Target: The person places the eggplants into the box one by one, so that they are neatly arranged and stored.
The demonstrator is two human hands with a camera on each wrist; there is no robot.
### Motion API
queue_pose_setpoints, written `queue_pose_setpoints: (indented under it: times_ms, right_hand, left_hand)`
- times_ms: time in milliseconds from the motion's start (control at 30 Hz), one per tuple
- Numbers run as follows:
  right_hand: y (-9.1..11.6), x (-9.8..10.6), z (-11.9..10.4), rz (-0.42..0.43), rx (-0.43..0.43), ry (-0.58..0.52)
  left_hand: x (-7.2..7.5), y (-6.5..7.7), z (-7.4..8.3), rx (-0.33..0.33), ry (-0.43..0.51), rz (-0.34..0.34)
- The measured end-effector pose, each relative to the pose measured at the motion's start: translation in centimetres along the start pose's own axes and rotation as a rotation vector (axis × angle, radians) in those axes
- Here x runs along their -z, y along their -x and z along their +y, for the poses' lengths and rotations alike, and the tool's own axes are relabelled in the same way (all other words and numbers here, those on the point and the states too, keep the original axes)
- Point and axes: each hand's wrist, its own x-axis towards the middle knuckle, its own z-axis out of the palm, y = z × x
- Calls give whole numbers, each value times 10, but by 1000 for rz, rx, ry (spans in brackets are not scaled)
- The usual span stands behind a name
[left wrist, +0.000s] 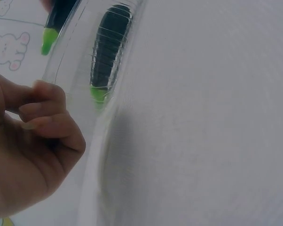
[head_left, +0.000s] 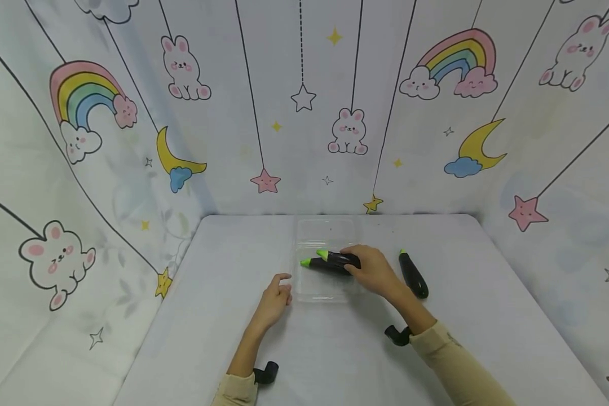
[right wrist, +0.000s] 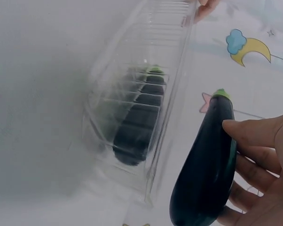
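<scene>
Over a clear plastic clamshell box [head_left: 325,293], my right hand [head_left: 373,270] grips an eggplant [head_left: 337,258] with a bright green stem, thumb on one side and fingers on the other. In the right wrist view this eggplant [right wrist: 205,160] is raised beside the box wall. A second eggplant [head_left: 314,263] lies inside the box, partly hidden by the held one in the head view. My left hand [head_left: 273,301] is at the box's left edge, fingers loosely curled, index fingertip right at the rim in the left wrist view.
A third eggplant [head_left: 413,274] lies on the white table [head_left: 223,254], right of the box. The box's lid part [head_left: 326,228] stretches toward the back edge. Printed fabric walls [head_left: 304,141] stand behind and at both sides. Black wrist devices [head_left: 397,336] sit at both cuffs.
</scene>
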Motion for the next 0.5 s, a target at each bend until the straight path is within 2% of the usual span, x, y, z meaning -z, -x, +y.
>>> queue_pose_setpoints:
  times_ms: [500]
  right_hand:
    - [-6,-26,-7,-73,24,37]
  left_hand:
    - [1,0,0,18,1,-2]
